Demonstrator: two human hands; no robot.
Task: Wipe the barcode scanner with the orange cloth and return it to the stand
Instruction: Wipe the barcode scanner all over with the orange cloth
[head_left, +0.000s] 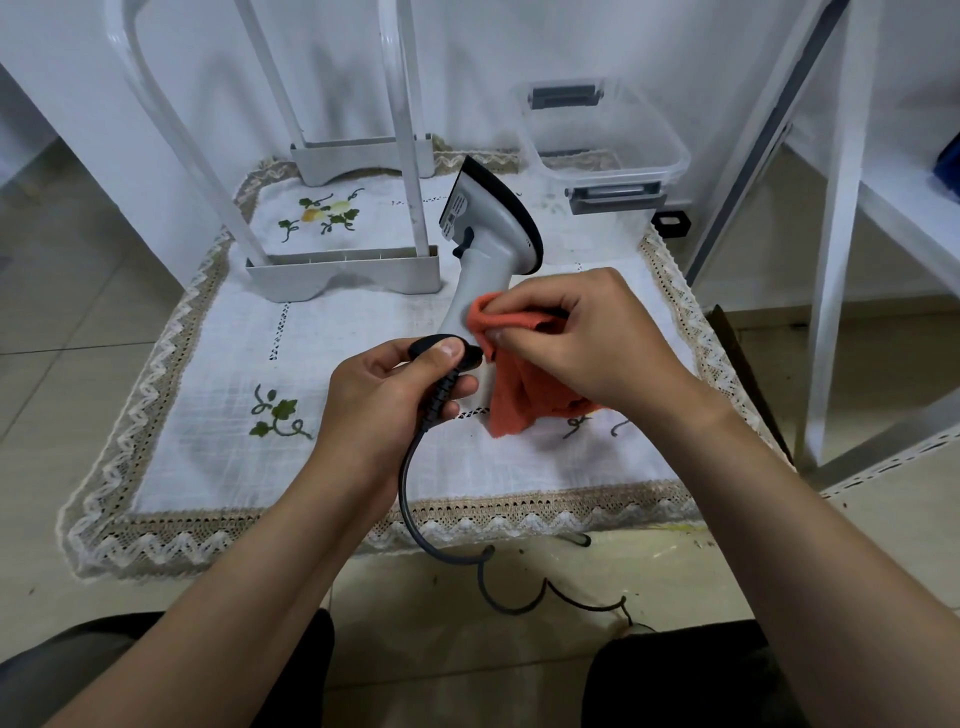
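Orange cloth (524, 384) pinched by right hand (587, 338) vs scanner (488, 249) handle, frame centre; left hand (384, 395) grips its base.

Scanner (488, 244) over tablecloth (218, 364); likely stand (343, 273) behind-left, bin (670, 156) behind-right.

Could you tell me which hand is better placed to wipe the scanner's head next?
The right hand: it pinches the orange cloth against the scanner handle, just below the head. The left hand grips the handle's base, steadying it.

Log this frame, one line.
phase: wiping | left hand: grips barcode scanner | right hand: pinches orange cloth against it | return: pending
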